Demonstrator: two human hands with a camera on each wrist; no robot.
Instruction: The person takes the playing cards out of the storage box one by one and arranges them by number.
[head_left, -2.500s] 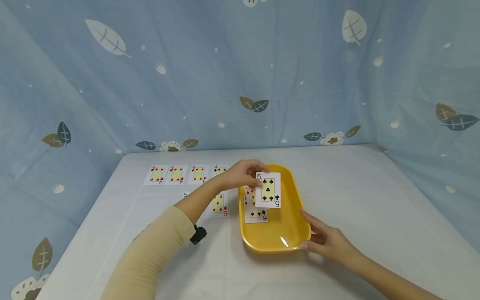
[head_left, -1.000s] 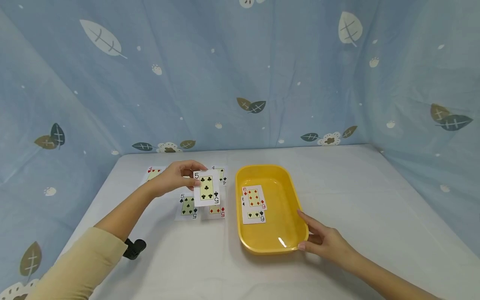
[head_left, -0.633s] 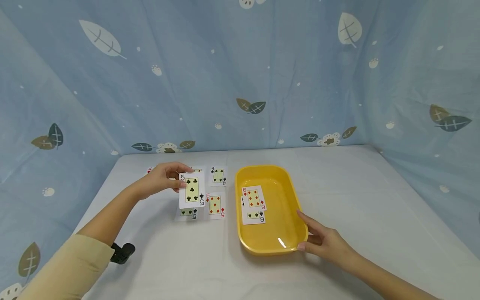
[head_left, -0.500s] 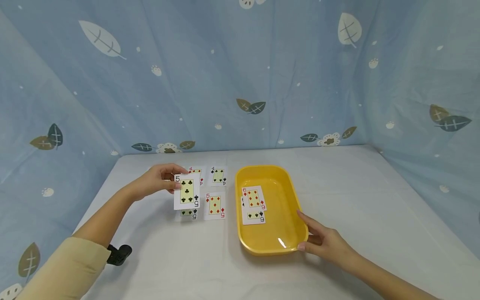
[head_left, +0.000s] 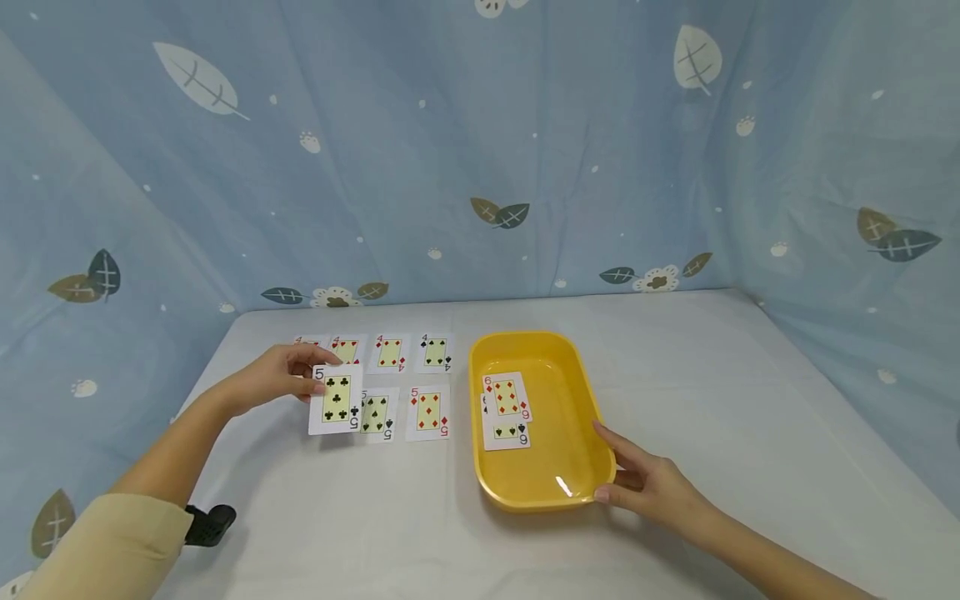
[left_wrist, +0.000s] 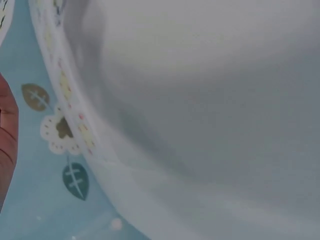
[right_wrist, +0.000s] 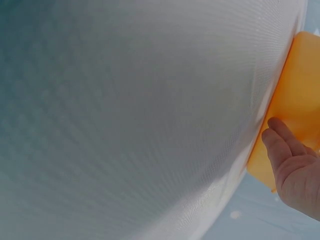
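My left hand pinches a five of clubs playing card by its left edge, thumb on the face. The card is held just above the table and overlaps the left edge of the five of spades. Right of that lies the five of diamonds. A row of fours runs behind, with the four of spades at its right end. My right hand holds the near right corner of a yellow tray; its fingers lie against the outer wall in the right wrist view.
Inside the tray, a six of diamonds overlaps a six of spades. A white cloth covers the table. Blue leaf-print fabric hangs behind and at both sides. A black device sits at my left wrist.
My left hand has carried the five of clubs out from over the tray, leftward past the five of diamonds and lower towards the table. The right hand stays at the tray.
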